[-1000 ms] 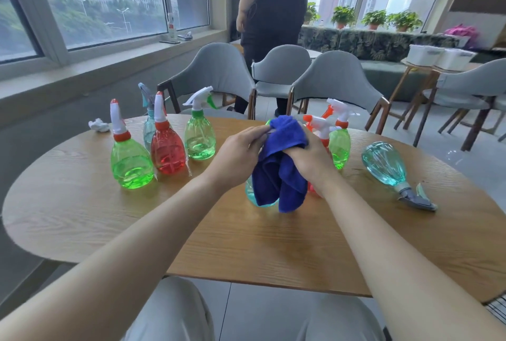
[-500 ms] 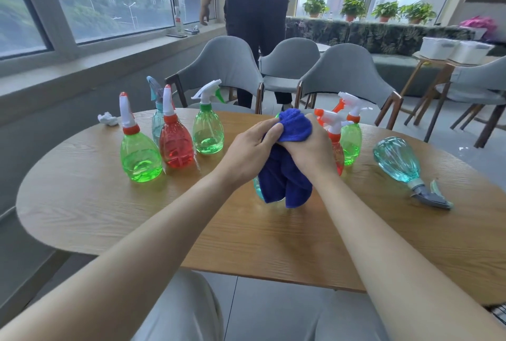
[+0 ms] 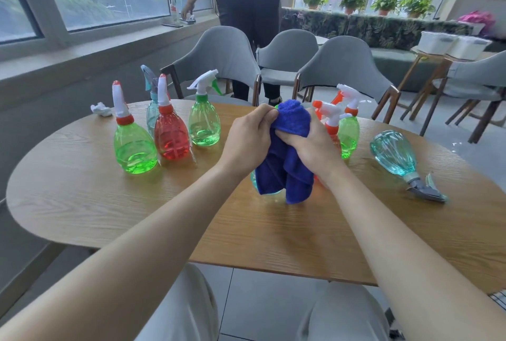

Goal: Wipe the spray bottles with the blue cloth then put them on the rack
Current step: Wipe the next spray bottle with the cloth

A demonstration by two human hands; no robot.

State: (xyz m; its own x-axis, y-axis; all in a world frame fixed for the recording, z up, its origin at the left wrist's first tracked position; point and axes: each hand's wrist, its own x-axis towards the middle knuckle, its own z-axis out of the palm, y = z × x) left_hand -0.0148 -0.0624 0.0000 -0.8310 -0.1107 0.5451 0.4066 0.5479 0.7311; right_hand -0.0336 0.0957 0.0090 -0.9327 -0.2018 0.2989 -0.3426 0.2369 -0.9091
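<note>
**Fig.** Wiping step, head view. The blue cloth [image 3: 287,168] is draped over 1 upright teal bottle [image 3: 253,180] near the centre of the table [image 3: 246,231]. Only a sliver of this bottle's base is seen, beside the cloth's lower left edge; the rest is hidden. The left hand [image 3: 250,146] is curled, w/ fingertips pinching the cloth's top fold. The right hand [image 3: 310,146] is closed round the cloth at approx. neck height.

To the left, 4 bottles are stood in a cluster: a green bottle [image 3: 134,149], a red bottle [image 3: 171,139], a pale bottle [image 3: 151,115] behind them, and a trigger bottle [image 3: 204,127]. Just behind the right hand, an orange bottle [image 3: 331,126] and a small green bottle [image 3: 348,135] are stood. Well apart to the right, 1 tipped bottle [image 3: 394,153] is lying on its side. No rack is in view.

*Technique (judged, not seen).* The head and trigger are probably best cleaned by twisting the cloth round them while the body is steadied w/ the other hand. The cloth should then be drawn down over the shoulder to the base, incl. the far side. The base should be held firmly on the table, since the 2 bottles just behind could be knocked over. The trigger should not be squeezed through the cloth. The rack should be located before the bottle is lifted.
</note>
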